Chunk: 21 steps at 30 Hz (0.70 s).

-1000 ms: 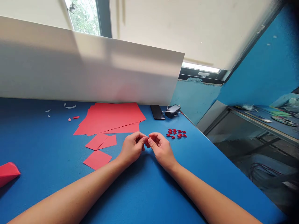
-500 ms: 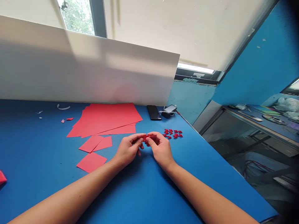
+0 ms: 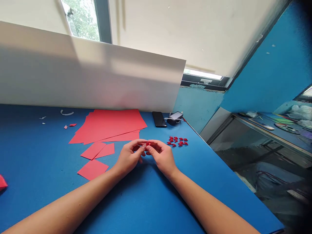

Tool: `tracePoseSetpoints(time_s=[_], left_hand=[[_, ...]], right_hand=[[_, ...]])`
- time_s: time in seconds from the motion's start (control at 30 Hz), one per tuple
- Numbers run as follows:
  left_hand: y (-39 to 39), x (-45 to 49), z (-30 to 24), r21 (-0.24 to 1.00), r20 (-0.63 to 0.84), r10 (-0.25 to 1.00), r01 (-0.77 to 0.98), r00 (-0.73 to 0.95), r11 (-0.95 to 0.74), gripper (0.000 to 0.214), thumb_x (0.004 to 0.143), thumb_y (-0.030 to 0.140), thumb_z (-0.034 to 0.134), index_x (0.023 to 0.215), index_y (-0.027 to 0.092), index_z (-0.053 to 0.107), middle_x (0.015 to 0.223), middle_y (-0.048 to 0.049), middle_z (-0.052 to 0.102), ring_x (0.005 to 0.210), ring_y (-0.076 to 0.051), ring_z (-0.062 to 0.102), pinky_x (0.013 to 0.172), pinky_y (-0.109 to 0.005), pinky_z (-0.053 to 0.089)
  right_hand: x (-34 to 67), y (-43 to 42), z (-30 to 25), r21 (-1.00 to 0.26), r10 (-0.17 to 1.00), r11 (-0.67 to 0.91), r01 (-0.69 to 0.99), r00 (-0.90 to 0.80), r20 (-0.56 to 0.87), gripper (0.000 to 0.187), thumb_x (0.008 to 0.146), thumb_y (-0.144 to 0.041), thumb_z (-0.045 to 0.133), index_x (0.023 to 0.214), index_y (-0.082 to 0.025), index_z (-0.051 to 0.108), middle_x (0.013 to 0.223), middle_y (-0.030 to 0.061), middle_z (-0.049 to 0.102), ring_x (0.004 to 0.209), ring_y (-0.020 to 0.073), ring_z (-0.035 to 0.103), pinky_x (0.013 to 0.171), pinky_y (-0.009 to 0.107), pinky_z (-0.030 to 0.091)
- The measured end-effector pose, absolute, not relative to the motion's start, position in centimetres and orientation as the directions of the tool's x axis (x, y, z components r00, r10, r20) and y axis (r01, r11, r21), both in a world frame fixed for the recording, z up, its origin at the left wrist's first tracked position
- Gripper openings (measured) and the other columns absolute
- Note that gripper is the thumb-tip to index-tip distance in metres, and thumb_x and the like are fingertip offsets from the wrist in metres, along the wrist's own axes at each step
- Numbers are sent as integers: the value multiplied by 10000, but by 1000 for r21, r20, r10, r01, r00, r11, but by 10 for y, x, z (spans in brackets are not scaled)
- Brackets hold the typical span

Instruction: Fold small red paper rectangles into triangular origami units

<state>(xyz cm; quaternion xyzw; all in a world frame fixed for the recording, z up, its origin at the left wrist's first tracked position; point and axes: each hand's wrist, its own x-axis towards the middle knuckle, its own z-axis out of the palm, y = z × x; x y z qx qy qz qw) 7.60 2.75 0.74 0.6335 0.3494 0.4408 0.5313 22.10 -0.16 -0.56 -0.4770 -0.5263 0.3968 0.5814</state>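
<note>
Daylight enters through the window (image 3: 81, 21) at upper left, with soft shadow across the white panel (image 3: 85, 76). The right edge darkens and blurs; wide-angle distortion curves the frame's outer lines.

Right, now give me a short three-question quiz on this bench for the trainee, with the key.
1. True or false: the black smartphone lies to the right of the stack of red paper sheets.
2. What do the left hand and right hand hold between them? A) a small red paper piece B) the smartphone C) a pair of scissors
3. Fill in the blank: the small folded red triangles lie on the ____ table.

Key: 1 true; 2 A; 3 blue.
</note>
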Motion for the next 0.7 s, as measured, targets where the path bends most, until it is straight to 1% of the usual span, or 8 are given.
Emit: tracePoseSetpoints(time_s=[0.13,0.23,0.3,0.37,0.47,0.53,0.6,0.7], left_hand=[[26,74,11,980,168,930,50,327,-194,314,830,364,570,1000,110,643,671,-14,614,490,-111,567,479,-233,501],[23,74,16,979,150,930,79,337,-186,381,830,446,564,991,112,654,807,-64,664,572,-140,610,490,-250,518],[19,74,20,982,115,921,99,373,-163,396,784,463,626,973,117,666,859,-80,684,648,-170,644,521,-265,536],[13,74,23,991,54,911,87,409,-98,388,732,442,696,945,118,678,875,-85,699,733,-195,670,613,-290,560],[2,69,27,998,-36,906,-28,422,53,355,695,378,753,922,112,692,924,-99,713,836,-192,674,779,-318,552],[-5,65,29,988,-84,912,-86,402,130,324,675,322,776,906,107,701,897,-101,720,790,-165,669,799,-312,540],[-11,62,30,978,-129,917,-105,378,181,273,675,283,775,865,100,706,829,-97,718,693,-138,647,736,-295,541],[-17,59,29,954,-189,894,-139,407,265,191,688,233,756,811,98,701,757,-87,700,605,-113,602,634,-262,525]], right_hand=[[220,-3,-3,-980,966,201,8,165,200,243,798,-341,625,947,-150,626,884,94,713,814,226,709,729,370,591],[217,-7,0,-982,964,186,26,187,188,181,775,-324,620,854,-162,604,778,67,705,720,218,710,668,356,590],[213,-11,2,-981,963,185,54,188,192,140,751,-299,631,812,-176,603,718,37,691,659,200,693,645,341,580],[211,-15,6,-978,963,189,84,178,202,94,732,-270,636,769,-187,613,686,14,674,639,181,667,644,324,563],[211,-20,13,-978,970,180,104,146,194,59,709,-240,649,723,-185,631,675,4,656,646,164,635,665,313,542],[216,-22,19,-986,984,148,82,93,155,97,684,-251,687,702,-172,633,657,10,652,619,159,628,651,317,542],[223,-24,23,-995,995,96,24,16,97,178,652,-288,735,712,-166,620,661,12,660,611,158,639,644,324,555],[234,-25,26,-975,986,-111,-190,-146,-84,327,593,-290,812,788,-163,582,712,13,679,620,151,661,673,332,563]])
